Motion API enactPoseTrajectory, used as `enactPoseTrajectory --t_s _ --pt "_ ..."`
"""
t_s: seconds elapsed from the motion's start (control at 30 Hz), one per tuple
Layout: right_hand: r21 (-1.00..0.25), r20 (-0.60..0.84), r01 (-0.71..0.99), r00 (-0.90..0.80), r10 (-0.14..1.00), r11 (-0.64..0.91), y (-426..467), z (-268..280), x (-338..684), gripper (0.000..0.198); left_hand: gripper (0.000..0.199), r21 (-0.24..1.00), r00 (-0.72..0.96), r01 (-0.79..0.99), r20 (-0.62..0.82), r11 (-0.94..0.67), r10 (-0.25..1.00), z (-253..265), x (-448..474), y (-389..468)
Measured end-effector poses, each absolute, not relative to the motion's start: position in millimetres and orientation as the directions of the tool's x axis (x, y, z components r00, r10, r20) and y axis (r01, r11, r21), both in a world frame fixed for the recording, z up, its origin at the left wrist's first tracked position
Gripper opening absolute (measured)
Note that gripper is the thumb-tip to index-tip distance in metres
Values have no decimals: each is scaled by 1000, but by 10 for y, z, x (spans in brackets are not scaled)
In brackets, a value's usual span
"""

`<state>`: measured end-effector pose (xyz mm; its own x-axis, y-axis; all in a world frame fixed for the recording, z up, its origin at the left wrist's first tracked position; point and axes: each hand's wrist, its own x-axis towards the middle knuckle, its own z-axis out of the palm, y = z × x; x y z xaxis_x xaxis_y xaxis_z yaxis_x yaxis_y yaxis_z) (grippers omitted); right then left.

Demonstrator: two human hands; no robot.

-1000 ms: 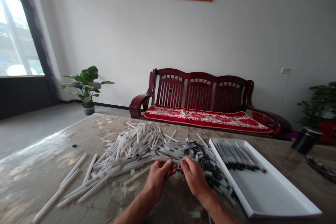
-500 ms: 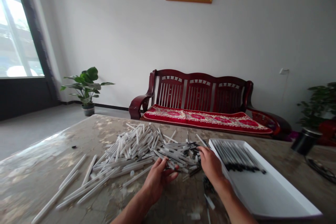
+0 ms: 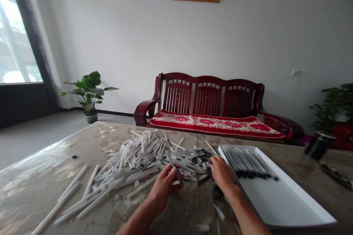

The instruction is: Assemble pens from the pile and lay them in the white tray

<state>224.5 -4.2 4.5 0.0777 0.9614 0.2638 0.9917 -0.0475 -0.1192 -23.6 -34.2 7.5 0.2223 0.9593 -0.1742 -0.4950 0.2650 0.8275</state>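
Observation:
Between the thumb and fingers of my left hand [image 3: 164, 183] is a slim pen [image 3: 171, 161], tilted with its upper end pointing away over the pile. My right hand [image 3: 223, 176] is at the pile's right edge, beside the black pen parts [image 3: 204, 155]. Its fingers are curled, and their tips are partly hidden, so what they pinch cannot be made out. A large heap of white and clear pen barrels [image 3: 138, 152] spreads to the left. More small black pieces [image 3: 217, 192] lie below my right wrist.
A shallow white box [image 3: 278, 202] stands on the right, holding a row of clear pens with black ends [image 3: 250, 161]. All this is on a patterned tabletop [image 3: 110, 220]. Behind it are a red wooden bench [image 3: 208, 97] and a potted plant [image 3: 89, 91].
My left fingers have closed further on the pen, which now stands out from the hand. My right fingers have curled in and drawn slightly back. The view has shifted a little.

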Motion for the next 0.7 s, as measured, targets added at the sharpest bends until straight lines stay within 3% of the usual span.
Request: enactPoseTrajectory --t_s 0.13,0.23,0.43,0.7 --pt "-71 281 997 24 959 -4 -83 91 2226 17 45 966 154 -238 -67 103 986 -29 -263 -284" --pt "-57 283 998 13 959 4 -102 119 2210 15 48 1000 147 -11 1 0 989 -105 -279 -245" --pt "-56 314 996 -54 948 76 -82 97 2204 17 31 943 133 292 124 -158 983 -46 -289 -283" --pt "-134 381 976 -108 918 170 -17 4 2174 14 28 846 168 468 200 -256 965 -21 -297 -312"
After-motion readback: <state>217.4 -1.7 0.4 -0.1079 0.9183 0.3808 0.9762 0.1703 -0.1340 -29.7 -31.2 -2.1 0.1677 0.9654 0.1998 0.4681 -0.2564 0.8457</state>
